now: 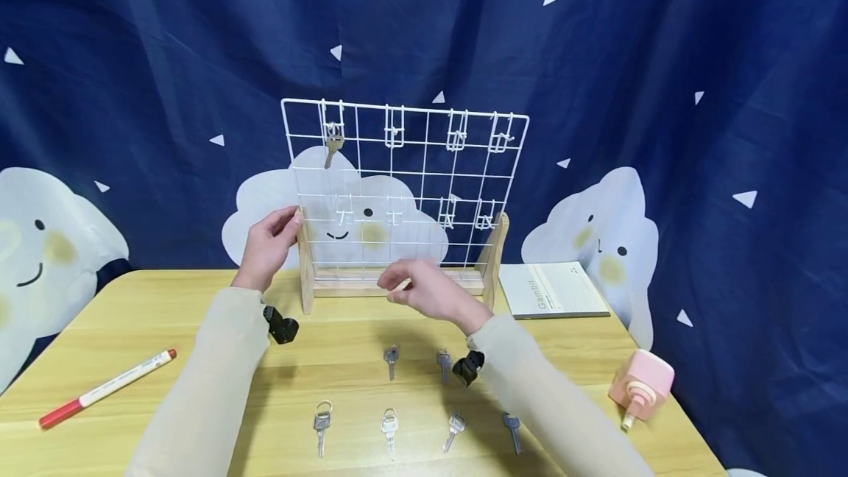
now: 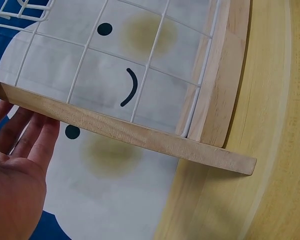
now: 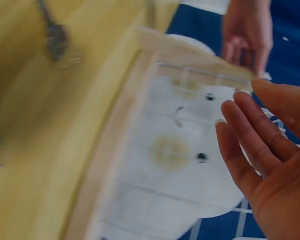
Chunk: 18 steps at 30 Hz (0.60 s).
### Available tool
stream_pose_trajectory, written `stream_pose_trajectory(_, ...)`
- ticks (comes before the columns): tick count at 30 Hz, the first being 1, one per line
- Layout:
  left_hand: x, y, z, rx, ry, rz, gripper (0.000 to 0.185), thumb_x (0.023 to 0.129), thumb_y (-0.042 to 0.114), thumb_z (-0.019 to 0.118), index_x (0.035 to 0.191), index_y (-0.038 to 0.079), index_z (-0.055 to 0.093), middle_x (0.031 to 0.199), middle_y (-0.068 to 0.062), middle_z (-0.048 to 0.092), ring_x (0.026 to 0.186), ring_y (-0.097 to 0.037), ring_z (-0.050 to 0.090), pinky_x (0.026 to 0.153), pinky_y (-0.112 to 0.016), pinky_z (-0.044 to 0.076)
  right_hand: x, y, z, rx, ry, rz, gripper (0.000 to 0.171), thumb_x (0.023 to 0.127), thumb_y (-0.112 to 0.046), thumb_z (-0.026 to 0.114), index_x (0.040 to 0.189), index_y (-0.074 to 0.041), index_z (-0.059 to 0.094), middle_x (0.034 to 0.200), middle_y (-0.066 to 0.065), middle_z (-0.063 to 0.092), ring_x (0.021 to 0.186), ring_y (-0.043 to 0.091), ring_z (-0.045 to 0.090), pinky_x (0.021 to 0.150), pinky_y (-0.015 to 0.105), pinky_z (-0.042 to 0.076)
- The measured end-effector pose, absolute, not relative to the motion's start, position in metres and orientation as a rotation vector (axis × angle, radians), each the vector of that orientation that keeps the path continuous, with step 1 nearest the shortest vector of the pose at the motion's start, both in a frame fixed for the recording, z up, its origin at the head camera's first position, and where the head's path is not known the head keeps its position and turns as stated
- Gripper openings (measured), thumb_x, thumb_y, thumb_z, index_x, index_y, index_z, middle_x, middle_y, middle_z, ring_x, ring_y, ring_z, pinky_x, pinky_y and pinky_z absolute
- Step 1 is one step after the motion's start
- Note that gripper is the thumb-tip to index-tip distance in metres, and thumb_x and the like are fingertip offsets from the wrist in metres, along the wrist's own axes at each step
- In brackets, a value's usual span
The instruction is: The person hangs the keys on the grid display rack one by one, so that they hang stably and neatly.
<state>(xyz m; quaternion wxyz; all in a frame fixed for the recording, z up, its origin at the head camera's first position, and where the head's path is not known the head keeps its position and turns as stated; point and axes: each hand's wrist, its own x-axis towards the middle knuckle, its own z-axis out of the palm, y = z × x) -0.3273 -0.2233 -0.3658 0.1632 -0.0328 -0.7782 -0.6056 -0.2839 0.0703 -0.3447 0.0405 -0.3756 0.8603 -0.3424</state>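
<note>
left hand (image 1: pixel 268 245) steadies the wire grid rack (image 1: pixel 404 190) while the right hand (image 1: pixel 424 289) hangs empty in front of it

the rack stands upright at the back of the worktop (image 1: pixel 199 359), its long axis running left to right and its face towards the person; the left hand's straight fingers (image 2: pixel 25 135) lie against the left wooden upright (image 2: pixel 120 132), likely to keep the frame from tipping. the right hand is loosely open, fingers relaxed and holding nothing, just before the wooden base rail. one key (image 1: pixel 333 147) hangs from the top-left hook, blade pointing down, and the other hooks look empty. six more keys (image 1: pixel 391 361) lie flat in two rows near the person, blades mostly towards them, probably laid out for easy picking. a red-capped marker (image 1: pixel 106 387) lies at the left, a booklet (image 1: pixel 553 289) and a pink dispenser (image 1: pixel 639 383) at the right.
</note>
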Motion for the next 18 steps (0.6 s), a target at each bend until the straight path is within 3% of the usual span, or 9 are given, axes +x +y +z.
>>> stream_pose_trajectory(8,-0.328,-0.223,-0.365,-0.081,-2.223,-1.715,0.056,0.103,0.037,0.050,0.145,0.001,0.045,0.139,-0.019,0.051,0.123,-0.029,0.049,0.103,-0.043,0.045,-0.282,0.080,-0.384,-1.063,2.566,-1.007,0.022,0.086,0.004,0.072,0.108,-0.001,0.070,0.108,0.010,0.068,0.099,0.027,0.065,0.082,0.022,0.054)
stream_pose_trajectory(14,-0.329,-0.223,-0.365,-0.079,-2.220,-1.720,0.055,0.103,0.037,0.050,0.145,0.001,0.046,0.139,-0.018,0.051,0.124,-0.028,0.049,0.103,-0.043,0.045,-0.282,0.081,-0.408,-1.028,2.545,-0.896,0.023,0.083,0.008,0.071,0.105,-0.001,0.070,0.102,0.009,0.069,0.094,0.017,0.063,0.083,0.022,0.052)
stream_pose_trajectory(18,-0.329,-0.223,-0.366,-0.074,-2.223,-1.723,0.055,0.103,0.037,0.050,0.145,0.002,0.046,0.139,-0.018,0.051,0.123,-0.028,0.049,0.103,-0.043,0.045,-0.281,0.080,-0.420,-1.020,2.521,-0.834,0.023,0.081,0.010,0.072,0.100,-0.004,0.070,0.094,0.002,0.068,0.086,0.008,0.061,0.082,0.019,0.051)
